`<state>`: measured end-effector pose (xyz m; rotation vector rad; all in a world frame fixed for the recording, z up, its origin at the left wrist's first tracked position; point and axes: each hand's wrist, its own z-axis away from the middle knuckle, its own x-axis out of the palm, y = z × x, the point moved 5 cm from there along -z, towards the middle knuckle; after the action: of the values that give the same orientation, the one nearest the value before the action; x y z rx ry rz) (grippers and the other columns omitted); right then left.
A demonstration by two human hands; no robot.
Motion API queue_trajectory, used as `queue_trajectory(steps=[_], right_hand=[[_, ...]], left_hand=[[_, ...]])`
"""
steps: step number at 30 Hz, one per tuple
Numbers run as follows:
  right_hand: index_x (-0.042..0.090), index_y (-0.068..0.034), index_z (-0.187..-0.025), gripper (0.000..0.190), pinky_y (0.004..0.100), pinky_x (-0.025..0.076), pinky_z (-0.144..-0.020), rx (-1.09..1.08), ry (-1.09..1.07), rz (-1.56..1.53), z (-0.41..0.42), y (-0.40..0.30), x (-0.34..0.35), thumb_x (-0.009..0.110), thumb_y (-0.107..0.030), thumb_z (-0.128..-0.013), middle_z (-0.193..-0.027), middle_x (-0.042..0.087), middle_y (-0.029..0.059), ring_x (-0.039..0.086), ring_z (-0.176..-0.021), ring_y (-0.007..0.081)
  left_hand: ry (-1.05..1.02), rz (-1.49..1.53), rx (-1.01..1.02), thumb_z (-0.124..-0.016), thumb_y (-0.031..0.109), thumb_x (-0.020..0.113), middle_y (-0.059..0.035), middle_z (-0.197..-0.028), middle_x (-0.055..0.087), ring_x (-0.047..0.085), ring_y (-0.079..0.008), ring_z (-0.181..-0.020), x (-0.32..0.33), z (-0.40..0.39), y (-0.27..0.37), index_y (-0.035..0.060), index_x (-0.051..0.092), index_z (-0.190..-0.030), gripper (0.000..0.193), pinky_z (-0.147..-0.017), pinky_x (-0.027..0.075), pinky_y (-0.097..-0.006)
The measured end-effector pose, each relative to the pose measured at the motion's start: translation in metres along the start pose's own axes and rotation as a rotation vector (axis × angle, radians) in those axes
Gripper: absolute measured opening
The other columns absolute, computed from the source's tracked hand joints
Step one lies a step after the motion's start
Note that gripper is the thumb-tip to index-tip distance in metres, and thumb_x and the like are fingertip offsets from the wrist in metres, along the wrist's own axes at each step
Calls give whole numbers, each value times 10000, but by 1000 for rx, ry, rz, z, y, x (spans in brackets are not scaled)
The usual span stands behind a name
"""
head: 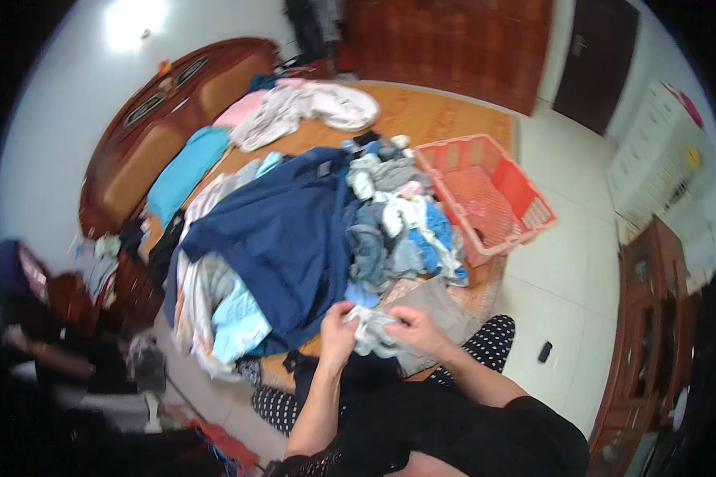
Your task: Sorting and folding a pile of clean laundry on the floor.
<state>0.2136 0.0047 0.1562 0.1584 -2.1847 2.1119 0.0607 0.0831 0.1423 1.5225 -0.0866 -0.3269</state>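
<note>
Close to my body, my left hand (339, 337) and my right hand (417, 331) grip opposite sides of a small whitish cloth item (373, 334); its exact kind is not clear. Beyond it lies a large dark blue garment (280, 232), spread over other clothes on the bed. A light blue cloth (238, 325) shows at its lower left. To the right of the blue garment is a heap of small grey, white and blue clothes (403, 220). A grey-beige cloth (441, 307) lies just beyond my right hand.
A red-pink plastic basket (483, 250) stands at the bed's right side with a red piece inside. Near the wooden headboard (146, 143) lie a turquoise pillow (188, 173) and a crumpled whitish cloth (304, 110). A small black object (545, 352) is on the tiled floor.
</note>
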Motion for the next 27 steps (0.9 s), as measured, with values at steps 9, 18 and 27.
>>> queue_trajectory(steps=[9, 18, 27], right_hand=[[553, -14, -853, 114, 277, 420, -658, -291, 78, 361, -2, 20, 24, 589, -122, -851, -796, 516, 46, 500, -750, 128], [593, 5, -863, 132, 268, 437, -621, -351, 256, 302, -1, 11, 7, 580, -125, -850, -775, 558, 46, 544, -700, 125], [629, -10, -918, 173, 214, 473, -647, 76, 265, -421, -7, 8, -8, 552, -163, -898, -833, 625, 11, 580, -746, 71]], left_hand=[[111, -104, -10, -841, 94, 579, -97, -799, 589, 565, -160, -731, 13, -1, -32, -41, 569, -814, 138, -651, 450, -300], [-358, 806, -211, -896, 92, 437, -98, -1099, 574, 556, -174, -1006, 33, 18, 5, -24, 452, -1229, 353, -878, 431, -272], [-169, 360, 72, -868, -38, 400, -150, -1212, 499, 510, -194, -1084, 38, 10, 19, -64, 317, -1326, 466, -958, 378, -297]])
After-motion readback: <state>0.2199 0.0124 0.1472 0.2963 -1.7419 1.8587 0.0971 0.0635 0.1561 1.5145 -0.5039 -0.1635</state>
